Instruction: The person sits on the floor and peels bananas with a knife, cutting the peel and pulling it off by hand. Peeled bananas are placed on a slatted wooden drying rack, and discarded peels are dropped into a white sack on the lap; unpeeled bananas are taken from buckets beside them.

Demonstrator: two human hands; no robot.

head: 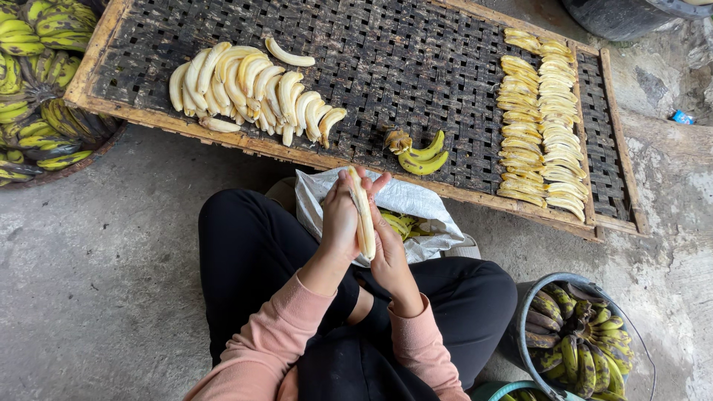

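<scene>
Pink sleeves and black trousers fill the bottom of the view, belonging to a person seated on the floor. Both hands meet over the lap around one peeled banana [362, 212], held upright between them. The left hand [340, 219] wraps its fingers closed on the fruit's side; the right hand [388, 252] clasps it from below and behind. Peeling looks finished or nearly so, and the fruit is probably being slit or checked; whatever comes next calls for a gentle hold, since the flesh is soft.

Just under the hands lies a white sack [408, 204] with peels in it. Beyond it stands a woven rack [416, 67] in a wooden frame, carrying a heap of peeled bananas [249, 85] on its left, neat rows of flattened slices [541, 122] on its right, and a small unpeeled bunch [417, 154] near the front edge. A basket of green bananas [37, 82] sits at the far left, a bucket of spotted bananas [575, 341] at lower right. The floor [96, 282] is bare grey concrete.
</scene>
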